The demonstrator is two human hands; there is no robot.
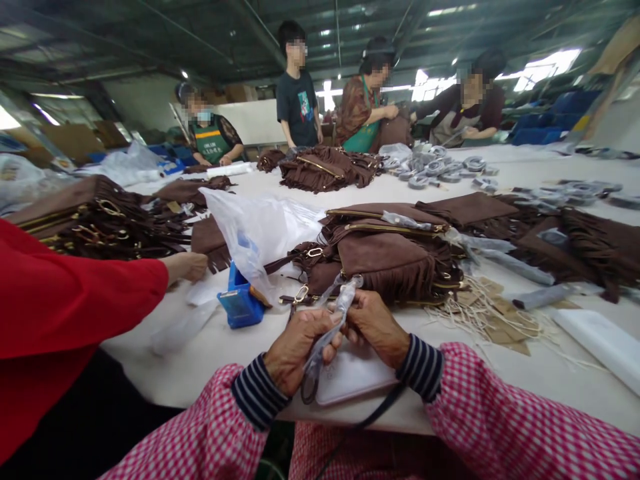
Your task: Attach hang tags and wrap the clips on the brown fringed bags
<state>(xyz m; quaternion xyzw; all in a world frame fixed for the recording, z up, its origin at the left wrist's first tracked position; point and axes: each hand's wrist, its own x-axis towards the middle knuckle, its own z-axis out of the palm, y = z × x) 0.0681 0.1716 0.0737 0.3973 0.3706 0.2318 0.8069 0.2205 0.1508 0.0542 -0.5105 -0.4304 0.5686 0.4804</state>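
Both hands meet near the table's front edge, in front of a pile of brown fringed bags. My left hand is closed around a strap wrapped in clear plastic, whose dark looped end hangs below the fingers. My right hand pinches the same wrapped strap from the other side, near its upper part. Beneath the hands lies a flat white packet. A gold clasp on a brown strap rests just beyond my left hand.
A blue tape dispenser and plastic bags stand left of centre. At left, a red-sleeved person's hand reaches in near stacked bags. Tags with white strings and a white roll lie right. Several people stand across the table.
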